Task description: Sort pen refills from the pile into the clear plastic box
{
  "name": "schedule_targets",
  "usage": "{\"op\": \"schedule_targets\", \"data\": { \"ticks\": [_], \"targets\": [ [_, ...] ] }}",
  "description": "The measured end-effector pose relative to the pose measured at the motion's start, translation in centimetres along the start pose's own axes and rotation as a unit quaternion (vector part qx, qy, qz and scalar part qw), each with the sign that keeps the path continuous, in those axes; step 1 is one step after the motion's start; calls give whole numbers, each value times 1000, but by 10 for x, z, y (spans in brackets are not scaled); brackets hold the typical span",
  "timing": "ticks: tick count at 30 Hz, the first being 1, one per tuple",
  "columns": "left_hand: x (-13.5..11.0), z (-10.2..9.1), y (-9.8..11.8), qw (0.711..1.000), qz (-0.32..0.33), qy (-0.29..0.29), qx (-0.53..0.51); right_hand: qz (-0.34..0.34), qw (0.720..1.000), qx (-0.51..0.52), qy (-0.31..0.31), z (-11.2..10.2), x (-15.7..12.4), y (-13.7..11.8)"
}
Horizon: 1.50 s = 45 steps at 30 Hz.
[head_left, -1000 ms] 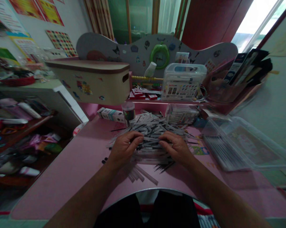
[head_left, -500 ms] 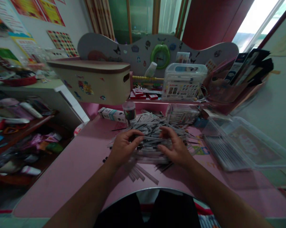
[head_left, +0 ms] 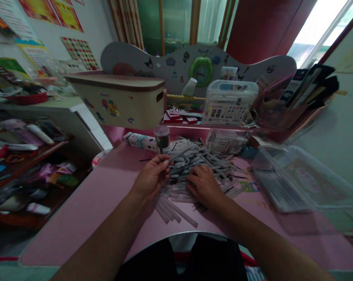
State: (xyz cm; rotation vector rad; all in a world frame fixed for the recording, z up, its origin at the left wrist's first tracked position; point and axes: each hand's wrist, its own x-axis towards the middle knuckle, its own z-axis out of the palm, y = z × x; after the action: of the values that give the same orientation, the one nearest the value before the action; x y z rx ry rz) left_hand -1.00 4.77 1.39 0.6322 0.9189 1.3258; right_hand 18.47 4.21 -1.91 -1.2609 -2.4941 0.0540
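A heap of thin grey and translucent pen-like tubes (head_left: 191, 156) lies on the pink desk. At the heap's left side is my left hand (head_left: 150, 177), thumb and fingertips pinched together; whatever is between them is too small to make out. My right hand (head_left: 205, 187) rests palm down on the near right part of the heap. Its fingers curl into the tubes, and what they grip is hidden. Several loose clear tubes (head_left: 176, 212) fan out toward the desk's front edge. Close behind my left hand stands a small clear cup (head_left: 162, 138) with dark contents.
To the right lie more grey tubes (head_left: 277, 189) in a row beside an open clear plastic box (head_left: 320, 179). A long patterned carton (head_left: 139, 141) and a clear case (head_left: 226, 140) sit behind the heap. The shelf above holds a cream bin (head_left: 120, 101) and a handled case (head_left: 230, 103).
My right hand has come down onto the heap and its fingers, apart before, have curled in. My left hand's thumb and fingers have closed to a pinch and point further up.
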Motion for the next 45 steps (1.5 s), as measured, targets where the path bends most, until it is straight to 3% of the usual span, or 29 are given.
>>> {"op": "schedule_targets", "data": {
  "ticks": [4, 8, 13, 18, 30, 33, 37, 40, 45],
  "targets": [
    [2, -1, -3, 999, -19, -18, 26, -7, 999, 28, 30, 1, 1, 5],
    [2, -2, -5, 996, -5, -28, 89, 7, 986, 156, 59, -10, -1, 18],
    [-4, 3, -2, 980, 18, -19, 195, 118, 928, 333, 121, -29, -8, 39],
    [-9, 8, 1, 973, 35, -17, 228, 154, 882, 404, 188, -38, -9, 43],
    [-5, -1, -3, 937, 67, -49, 340, 143, 891, 386, 191, -42, -10, 37],
    [-5, -1, -3, 904, 113, -66, 408, 143, 892, 393, 170, -41, -11, 37],
    [-7, 2, -4, 816, 192, -123, 531, 135, 885, 426, 128, -36, -11, 35],
    [-9, 4, -7, 763, 206, -157, 592, 141, 871, 459, 109, -33, -11, 33],
    [-12, 5, -10, 722, 212, -174, 636, 161, 826, 531, 102, -34, -9, 29]
  ]
}}
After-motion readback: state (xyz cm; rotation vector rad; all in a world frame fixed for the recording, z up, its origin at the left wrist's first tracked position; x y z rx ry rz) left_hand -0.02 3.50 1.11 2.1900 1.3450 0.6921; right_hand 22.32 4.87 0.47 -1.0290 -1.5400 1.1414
